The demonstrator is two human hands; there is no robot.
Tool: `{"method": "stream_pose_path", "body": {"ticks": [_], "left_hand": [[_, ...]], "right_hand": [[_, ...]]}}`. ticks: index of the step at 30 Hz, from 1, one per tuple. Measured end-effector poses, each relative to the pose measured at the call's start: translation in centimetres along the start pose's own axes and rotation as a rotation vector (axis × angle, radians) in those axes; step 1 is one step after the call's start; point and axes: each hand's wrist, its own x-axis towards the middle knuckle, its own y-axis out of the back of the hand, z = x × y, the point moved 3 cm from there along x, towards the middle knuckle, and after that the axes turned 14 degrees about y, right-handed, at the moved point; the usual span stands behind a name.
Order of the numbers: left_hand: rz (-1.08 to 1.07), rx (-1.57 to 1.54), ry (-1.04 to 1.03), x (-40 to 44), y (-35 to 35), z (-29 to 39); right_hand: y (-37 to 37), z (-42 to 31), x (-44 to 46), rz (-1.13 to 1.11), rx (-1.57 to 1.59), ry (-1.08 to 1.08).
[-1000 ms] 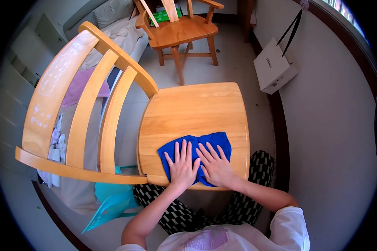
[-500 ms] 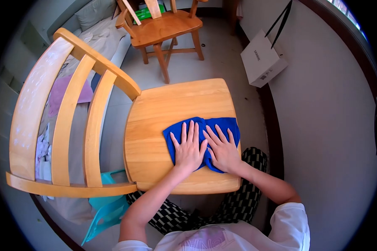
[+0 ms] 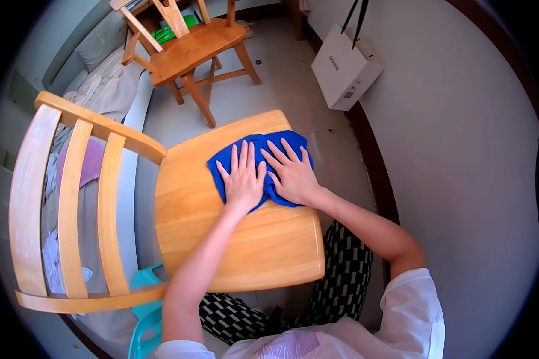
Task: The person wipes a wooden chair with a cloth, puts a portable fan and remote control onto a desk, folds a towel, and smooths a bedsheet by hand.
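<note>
A blue cloth (image 3: 221, 157) lies spread on the pale wooden seat of a chair (image 3: 245, 245), reaching its far right edge. My left hand (image 3: 244, 179) presses flat on the cloth's left half, fingers stretched forward and slightly apart. Beside it, my right hand (image 3: 294, 176) rests flat on the right half, its fingers spread and angled to the left. Between the two hands the cloth is bunched into a fold. The slatted backrest (image 3: 72, 203) of the same chair stands to the left.
A brown wooden armchair (image 3: 197, 51) stands ahead, with a bright green item behind its slats. A white paper bag (image 3: 344, 69) with black handles leans by the right wall (image 3: 449, 155). A bed (image 3: 111, 90) lies at left, a turquoise plastic stool (image 3: 147, 320) below the backrest.
Both hands have slid the cloth forward, from the seat's near right part toward its far right edge. The camera view has also turned and shifted.
</note>
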Motion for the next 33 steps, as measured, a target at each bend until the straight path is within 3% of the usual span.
{"method": "stream_pose_path", "body": {"ticks": [3,13,17,19,24,33], "left_hand": [[-0.008,0.000,-0.002,1.7,-0.7,0.4],[-0.008,0.018,-0.059,4.2,-1.7,0.8],[-0.021,0.031,-0.115,3.5,-1.4,0.9],[-0.026,0.027,-0.168,2.8,-1.2,1.1],[-0.017,-0.018,-0.251,1.1,-1.1,1.2],[0.008,0.012,-0.290,-3.8,-1.6,2.2]], "right_hand": [[-0.7,1.7,0.5,0.112,0.082,0.003],[-2.1,4.4,1.2,0.185,0.260,-0.083],[-2.5,4.5,0.2,0.301,0.347,-0.172],[-2.0,4.3,-0.7,0.289,0.560,-0.291],[-2.5,3.4,-2.7,0.386,0.556,-0.272],[-1.6,0.5,-8.0,0.341,0.530,-0.207]]}}
